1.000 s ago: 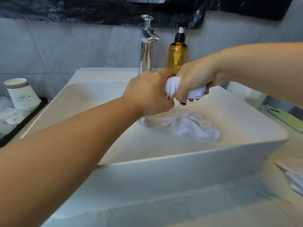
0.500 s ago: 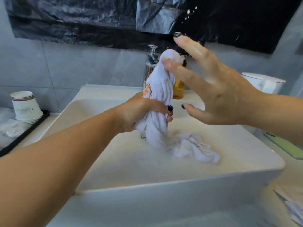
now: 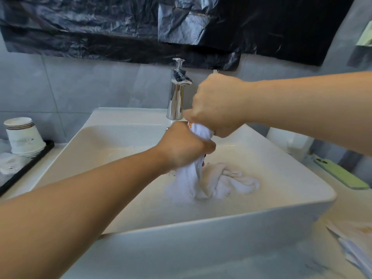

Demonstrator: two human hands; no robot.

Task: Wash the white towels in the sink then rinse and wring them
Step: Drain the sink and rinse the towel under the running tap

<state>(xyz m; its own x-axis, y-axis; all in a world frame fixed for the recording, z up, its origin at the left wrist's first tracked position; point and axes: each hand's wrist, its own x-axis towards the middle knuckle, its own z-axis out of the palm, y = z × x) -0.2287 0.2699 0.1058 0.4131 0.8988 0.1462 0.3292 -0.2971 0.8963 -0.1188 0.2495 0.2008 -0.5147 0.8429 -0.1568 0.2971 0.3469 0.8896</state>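
Head view: the towel [image 3: 198, 135] stands nearly upright over the sink [image 3: 221, 222], right hand [image 3: 216, 105] clenched round its top, left hand [image 3: 184, 147] fisted just below, its tail hanging down into the basin. Twisting along that upright line looks next. A second towel [image 3: 231, 181] lies bunched in the sink's shallow water.

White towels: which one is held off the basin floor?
The twisted towel gripped by both hands; the other towel lies loose in the sink.
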